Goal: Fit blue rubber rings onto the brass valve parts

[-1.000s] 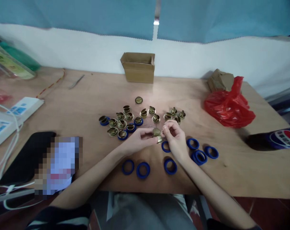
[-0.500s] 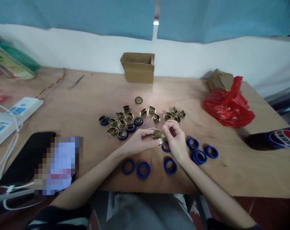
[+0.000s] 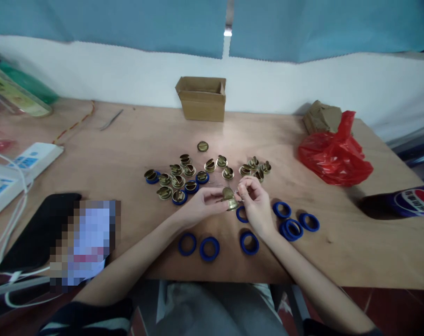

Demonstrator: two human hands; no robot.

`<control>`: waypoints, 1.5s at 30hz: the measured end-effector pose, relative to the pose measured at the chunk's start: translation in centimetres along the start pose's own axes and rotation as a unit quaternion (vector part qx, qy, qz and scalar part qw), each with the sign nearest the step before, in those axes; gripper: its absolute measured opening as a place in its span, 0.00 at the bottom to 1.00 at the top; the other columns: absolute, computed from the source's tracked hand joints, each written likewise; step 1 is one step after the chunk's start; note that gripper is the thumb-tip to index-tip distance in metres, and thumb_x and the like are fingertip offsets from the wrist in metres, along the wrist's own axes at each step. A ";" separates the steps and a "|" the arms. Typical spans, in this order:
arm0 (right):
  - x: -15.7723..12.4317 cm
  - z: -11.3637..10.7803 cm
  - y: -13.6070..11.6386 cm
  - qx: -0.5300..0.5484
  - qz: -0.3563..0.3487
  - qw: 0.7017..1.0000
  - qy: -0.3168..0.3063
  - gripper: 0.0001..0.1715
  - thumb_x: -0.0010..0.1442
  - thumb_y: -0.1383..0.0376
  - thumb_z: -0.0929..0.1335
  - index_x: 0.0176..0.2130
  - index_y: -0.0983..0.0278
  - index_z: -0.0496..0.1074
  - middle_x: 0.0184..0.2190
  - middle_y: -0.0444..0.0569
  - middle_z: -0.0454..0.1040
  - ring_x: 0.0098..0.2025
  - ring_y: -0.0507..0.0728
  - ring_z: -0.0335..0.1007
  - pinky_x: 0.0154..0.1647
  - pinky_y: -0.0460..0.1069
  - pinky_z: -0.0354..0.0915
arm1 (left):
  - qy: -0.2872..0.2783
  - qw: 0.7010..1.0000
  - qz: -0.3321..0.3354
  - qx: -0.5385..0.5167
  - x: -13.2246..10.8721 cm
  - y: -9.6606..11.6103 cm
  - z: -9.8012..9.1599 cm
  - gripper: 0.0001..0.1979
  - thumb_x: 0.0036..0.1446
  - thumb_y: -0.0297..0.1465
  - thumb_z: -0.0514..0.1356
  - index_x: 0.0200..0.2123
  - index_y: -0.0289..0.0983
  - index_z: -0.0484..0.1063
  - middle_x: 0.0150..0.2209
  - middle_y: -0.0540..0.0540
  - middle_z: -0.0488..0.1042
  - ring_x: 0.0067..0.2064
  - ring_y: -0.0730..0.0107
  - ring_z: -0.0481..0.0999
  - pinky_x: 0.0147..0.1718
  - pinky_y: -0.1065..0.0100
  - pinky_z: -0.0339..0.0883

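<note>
My left hand [image 3: 201, 204] grips a brass fitting [image 3: 230, 200], round with a flared rim and a raised flap. Beside it, my right hand [image 3: 257, 205] is closed in a pinch on a thin wire piece [image 3: 242, 201], mostly hidden by the fingers. Several similar brass flap fittings [image 3: 178, 181] lie beyond my hands, some seated in blue rings [image 3: 191, 187]. Loose blue rings [image 3: 209, 248] lie nearer to me, and more blue rings [image 3: 309, 222] are to the right of my right hand. Thin wire bits [image 3: 215, 183] rest on the table just past my fingers.
An open cardboard box [image 3: 203, 105] stands against the wall. On the right are a red plastic bag [image 3: 334, 154], a brown paper package [image 3: 322, 118] and a cola bottle [image 3: 401, 203]. A black phone [image 3: 40, 231], a power strip [image 3: 30, 168] and tweezers [image 3: 111, 120] lie on the left.
The brass fitting has tilted in my left hand, so more of its side and flared rim shows. My right fingers have shifted slightly beside it. The things on the table have stayed put.
</note>
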State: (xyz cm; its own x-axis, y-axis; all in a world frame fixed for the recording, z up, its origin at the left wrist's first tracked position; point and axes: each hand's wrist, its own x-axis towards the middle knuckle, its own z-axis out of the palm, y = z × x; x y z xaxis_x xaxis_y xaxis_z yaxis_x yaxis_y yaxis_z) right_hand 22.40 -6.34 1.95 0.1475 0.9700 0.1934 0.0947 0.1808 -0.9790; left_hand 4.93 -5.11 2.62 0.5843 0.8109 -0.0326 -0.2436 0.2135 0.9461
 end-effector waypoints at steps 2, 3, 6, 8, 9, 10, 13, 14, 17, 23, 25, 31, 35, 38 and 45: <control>-0.1 0.1 -0.3 -0.024 -0.031 0.999 0.014 0.17 0.66 0.54 0.70 0.29 0.60 0.69 0.37 0.49 0.67 0.40 0.57 0.67 0.38 0.52 0.67 | -0.005 1.000 -0.012 -0.011 -0.1 -0.3 0.0 0.20 0.57 0.43 0.71 0.46 0.35 0.83 0.47 0.40 0.84 0.51 0.57 0.82 0.59 0.59 0.70; -0.2 0.1 -0.4 -0.038 -0.048 0.998 0.021 0.15 0.66 0.57 0.69 0.29 0.60 0.69 0.38 0.49 0.67 0.39 0.57 0.66 0.37 0.51 0.66 | -0.007 1.000 -0.015 -0.019 -0.1 -0.4 0.1 0.20 0.56 0.44 0.71 0.46 0.35 0.83 0.47 0.40 0.84 0.51 0.56 0.82 0.59 0.58 0.70; -0.4 0.1 -0.7 -0.079 -0.092 0.992 0.036 0.09 0.66 0.61 0.69 0.32 0.60 0.70 0.40 0.49 0.67 0.39 0.56 0.66 0.35 0.50 0.65 | -0.003 0.999 -0.019 -0.046 -0.1 -0.3 0.3 0.22 0.54 0.45 0.72 0.45 0.36 0.84 0.46 0.40 0.85 0.51 0.56 0.83 0.59 0.58 0.70; -0.6 0.0 -0.8 -0.098 -0.116 0.988 0.041 0.08 0.67 0.63 0.69 0.34 0.60 0.70 0.41 0.49 0.67 0.39 0.56 0.66 0.34 0.50 0.65 | 0.002 0.998 -0.023 -0.052 -0.1 -0.1 0.4 0.22 0.53 0.45 0.73 0.44 0.36 0.84 0.45 0.40 0.85 0.50 0.56 0.83 0.57 0.59 0.71; -0.7 0.0 -0.8 -0.103 -0.125 0.986 0.043 0.07 0.67 0.64 0.68 0.34 0.60 0.70 0.41 0.49 0.67 0.39 0.56 0.66 0.34 0.50 0.65 | 0.003 0.998 -0.024 -0.051 -0.1 0.1 0.4 0.22 0.53 0.45 0.73 0.43 0.35 0.84 0.45 0.40 0.85 0.49 0.57 0.83 0.56 0.60 0.71; -0.8 0.0 -0.8 -0.106 -0.134 0.984 0.046 0.06 0.67 0.64 0.68 0.35 0.60 0.70 0.41 0.49 0.67 0.39 0.56 0.66 0.34 0.50 0.66 | 0.002 0.998 -0.025 -0.050 -0.1 0.2 0.4 0.21 0.53 0.45 0.73 0.43 0.35 0.84 0.45 0.40 0.85 0.49 0.57 0.83 0.55 0.60 0.72; -0.9 -0.1 -0.7 -0.112 -0.151 0.980 0.058 0.05 0.68 0.65 0.68 0.37 0.59 0.70 0.42 0.49 0.67 0.41 0.57 0.67 0.35 0.51 0.67 | -0.007 0.998 -0.028 -0.063 -0.1 0.4 0.4 0.21 0.54 0.45 0.73 0.42 0.34 0.84 0.44 0.39 0.85 0.47 0.58 0.84 0.53 0.62 0.73; -1.0 -0.1 -0.7 -0.116 -0.153 0.979 0.062 0.05 0.68 0.64 0.68 0.37 0.59 0.70 0.42 0.49 0.66 0.41 0.57 0.67 0.35 0.52 0.67 | -0.011 0.997 -0.031 -0.073 -0.1 0.4 0.4 0.21 0.54 0.45 0.73 0.42 0.34 0.84 0.44 0.38 0.85 0.46 0.58 0.84 0.52 0.62 0.73; -1.1 -0.2 -0.6 -0.134 -0.160 0.976 0.068 0.05 0.69 0.64 0.68 0.37 0.58 0.70 0.42 0.50 0.66 0.43 0.59 0.66 0.38 0.53 0.67 | -0.031 0.992 -0.046 -0.110 -0.2 0.3 0.3 0.22 0.54 0.45 0.73 0.43 0.33 0.83 0.44 0.36 0.84 0.46 0.57 0.84 0.51 0.59 0.74; -1.2 -0.3 -0.7 -0.154 -0.171 0.971 0.065 0.04 0.69 0.63 0.68 0.38 0.58 0.71 0.43 0.50 0.67 0.45 0.59 0.67 0.40 0.55 0.68 | -0.039 0.995 -0.033 -0.082 -0.2 1.3 0.2 0.22 0.56 0.47 0.71 0.42 0.33 0.83 0.44 0.37 0.84 0.45 0.57 0.84 0.50 0.59 0.75; -1.1 -0.4 -1.0 -0.153 -0.169 0.972 0.051 0.04 0.69 0.63 0.68 0.39 0.58 0.71 0.43 0.51 0.67 0.45 0.59 0.68 0.39 0.54 0.68 | -0.028 0.999 -0.033 -0.026 -0.2 1.9 0.0 0.20 0.57 0.45 0.70 0.42 0.33 0.83 0.43 0.39 0.84 0.45 0.58 0.84 0.49 0.62 0.74; -0.2 -1.2 -2.2 -0.151 -0.151 0.976 -0.039 0.07 0.70 0.64 0.66 0.43 0.58 0.75 0.44 0.50 0.70 0.41 0.57 0.71 0.39 0.53 0.69 | -0.047 0.996 -0.051 0.055 -0.4 3.0 -0.5 0.15 0.60 0.39 0.69 0.45 0.35 0.83 0.44 0.42 0.84 0.47 0.58 0.82 0.49 0.63 0.72; 0.2 -1.7 -2.6 -0.147 -0.107 0.973 -0.140 0.14 0.72 0.61 0.66 0.33 0.60 0.73 0.31 0.45 0.72 0.32 0.55 0.69 0.35 0.51 0.65 | -0.066 0.993 -0.042 0.084 -0.5 3.3 -0.6 0.13 0.60 0.36 0.68 0.45 0.36 0.83 0.44 0.43 0.84 0.47 0.59 0.81 0.49 0.63 0.71; 0.1 -1.7 -2.5 -0.160 -0.085 0.971 -0.153 0.18 0.72 0.59 0.66 0.29 0.60 0.69 0.25 0.43 0.70 0.29 0.54 0.66 0.32 0.51 0.62 | -0.064 0.993 -0.044 0.091 -0.5 3.4 -0.6 0.12 0.61 0.35 0.67 0.46 0.37 0.83 0.45 0.43 0.84 0.48 0.59 0.81 0.51 0.62 0.71; -0.4 -1.4 -1.8 -0.142 -0.050 0.983 -0.104 0.16 0.72 0.56 0.64 0.32 0.59 0.68 0.28 0.45 0.71 0.31 0.56 0.68 0.33 0.51 0.63 | -0.070 0.992 -0.041 0.099 -0.3 3.4 -0.8 0.13 0.61 0.36 0.67 0.46 0.37 0.83 0.45 0.42 0.84 0.48 0.58 0.82 0.52 0.60 0.72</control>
State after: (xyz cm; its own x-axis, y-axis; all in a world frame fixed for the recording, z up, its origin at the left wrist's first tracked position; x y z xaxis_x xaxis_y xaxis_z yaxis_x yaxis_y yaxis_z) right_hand 23.52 -7.24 3.69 -0.0773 0.9673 0.2415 0.3743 0.2527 -0.8922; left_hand 3.35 -4.17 5.55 0.7013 0.7083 -0.0804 -0.0414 0.1531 0.9873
